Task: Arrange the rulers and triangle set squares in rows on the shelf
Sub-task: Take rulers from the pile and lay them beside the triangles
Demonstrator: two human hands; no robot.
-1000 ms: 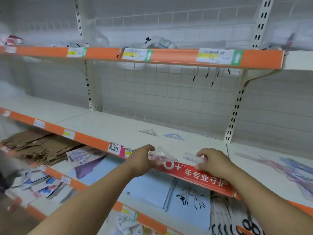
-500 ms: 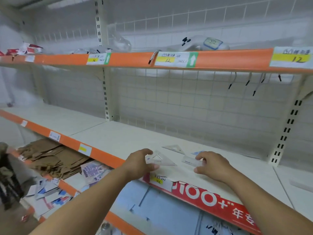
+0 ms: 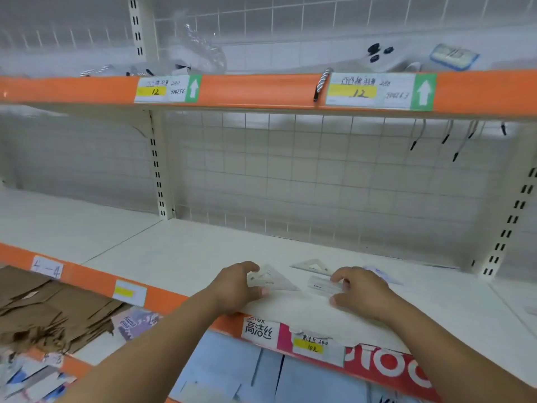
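On the white middle shelf [image 3: 180,257], my left hand [image 3: 235,286] pinches a clear triangle set square [image 3: 271,280] that lies near the shelf's front edge. My right hand [image 3: 360,292] holds a small clear ruler [image 3: 324,285] just to the right of that set square. A second clear set square [image 3: 312,266] lies flat behind them, between the two hands. A bluish clear piece [image 3: 380,273] shows behind my right hand, partly hidden by it.
An orange-edged upper shelf [image 3: 255,88] with price labels hangs overhead. A wire grid backs the shelf. Metal hooks [image 3: 453,138] hang at the upper right. Brown paper bags [image 3: 49,312] and packets fill the lower shelf at left.
The view has swung left and closed in on the shelf. Both hands have moved from the front edge onto the shelf, the left with the set square, the right with the ruler.
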